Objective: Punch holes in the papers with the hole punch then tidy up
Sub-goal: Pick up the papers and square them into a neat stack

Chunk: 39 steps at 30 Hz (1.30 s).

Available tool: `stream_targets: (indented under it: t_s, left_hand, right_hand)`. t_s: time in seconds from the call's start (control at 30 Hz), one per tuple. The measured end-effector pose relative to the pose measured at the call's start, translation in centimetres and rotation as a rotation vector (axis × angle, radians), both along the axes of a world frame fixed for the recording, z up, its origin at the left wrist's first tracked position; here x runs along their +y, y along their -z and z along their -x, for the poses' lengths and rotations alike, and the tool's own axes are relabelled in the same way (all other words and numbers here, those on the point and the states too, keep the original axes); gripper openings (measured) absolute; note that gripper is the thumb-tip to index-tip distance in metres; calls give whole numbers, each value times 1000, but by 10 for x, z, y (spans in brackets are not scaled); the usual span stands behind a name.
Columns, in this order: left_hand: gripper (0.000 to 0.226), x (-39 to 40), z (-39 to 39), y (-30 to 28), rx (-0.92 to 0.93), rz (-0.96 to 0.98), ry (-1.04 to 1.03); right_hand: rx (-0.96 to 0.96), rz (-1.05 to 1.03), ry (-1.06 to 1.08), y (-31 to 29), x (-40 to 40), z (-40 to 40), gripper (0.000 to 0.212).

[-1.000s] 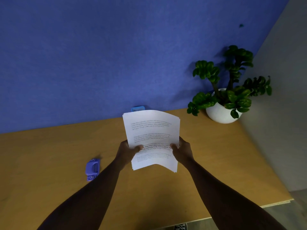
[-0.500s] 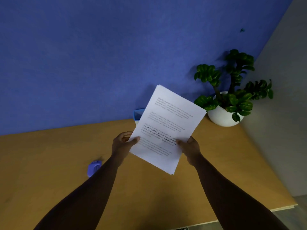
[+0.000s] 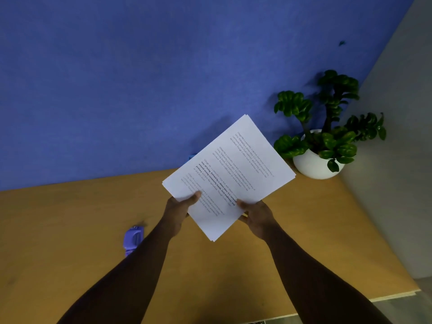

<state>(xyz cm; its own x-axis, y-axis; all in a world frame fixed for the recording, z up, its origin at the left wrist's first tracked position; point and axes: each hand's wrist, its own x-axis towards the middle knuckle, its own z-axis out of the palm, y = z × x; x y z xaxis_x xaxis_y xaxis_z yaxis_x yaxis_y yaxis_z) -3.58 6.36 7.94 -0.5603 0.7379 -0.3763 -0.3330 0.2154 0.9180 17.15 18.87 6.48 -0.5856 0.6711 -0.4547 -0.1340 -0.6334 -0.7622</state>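
Head view: both hands hold the papers (image 3: 230, 174) above the desk (image 3: 70, 230), near the middle of the frame. The stack is tilted, its top corner toward 1 o'clock. The left hand (image 3: 178, 208) pinches the lower left edge, thumb on top. The right hand (image 3: 256, 213) grips the lower right edge, thumb likewise on the page. The punch (image 3: 132, 239) lies on the desk at 8 o'clock from the papers, partly hidden by the left forearm. A plant (image 3: 327, 127) in a white pot (image 3: 311, 166) stands at 3 o'clock from the papers.
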Motion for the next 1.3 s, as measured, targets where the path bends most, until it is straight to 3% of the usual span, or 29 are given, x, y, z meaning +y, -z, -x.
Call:
stream_targets:
  t_s: [0.33, 0.5, 0.6, 0.9, 1.17, 1.3]
  left_hand:
    - [24, -22, 35, -2, 242, 47, -2]
    - [22, -28, 42, 0, 336, 74, 63]
    - [22, -28, 40, 4, 370, 66, 71]
    - [25, -29, 19, 22, 324, 93, -28]
    - [11, -37, 17, 28, 475, 213, -4]
    - [19, -33, 19, 22, 541, 235, 15]
  right_hand:
    - [-148, -157, 263, -5, 11, -21, 44]
    - [-413, -366, 132, 0, 13, -32, 24]
    - [-468, -392, 73, 2, 13, -31, 19]
    - [-557, -423, 80, 10, 5, -27, 31]
    - [-720, -524, 46, 23, 3, -34, 33]
    - [-723, -617, 38, 17, 5, -32, 31]
